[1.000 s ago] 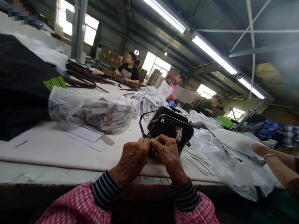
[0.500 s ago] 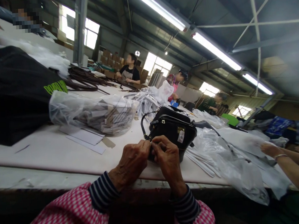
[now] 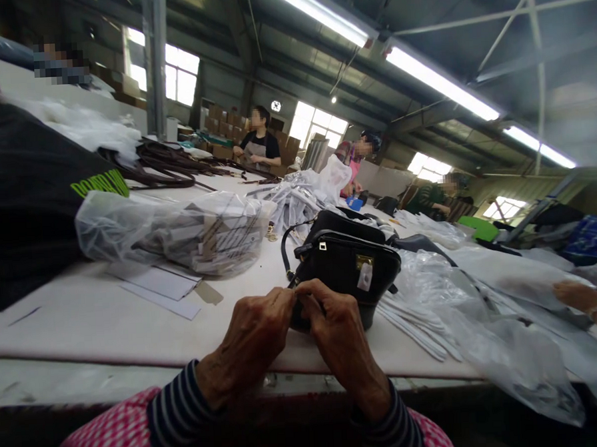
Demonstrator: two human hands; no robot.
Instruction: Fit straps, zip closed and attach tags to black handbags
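Note:
A black handbag [image 3: 341,264] stands on the pale table, a gold clasp with a clear wrap on its front. Its thin strap [image 3: 286,251] curves down on the left side to a small metal fitting. My left hand [image 3: 257,336] and my right hand [image 3: 336,325] meet at the bag's lower left corner, both closed, fingertips pinched together. Whatever lies between the fingertips is too small and too covered by the fingers to name.
Left of the bag lies a clear plastic bag of parts [image 3: 194,239], with white cards [image 3: 162,291] beside it. A large black bag [image 3: 23,218] stands far left. Plastic sheets [image 3: 484,320] and white strips [image 3: 419,327] lie right, near a co-worker's hand [image 3: 577,295]. Other people stand behind.
My hands stay together at the bag's corner, with the right fingers now reaching over toward the left fingertips. The view has shifted slightly. The co-worker's hand at right appears farther right.

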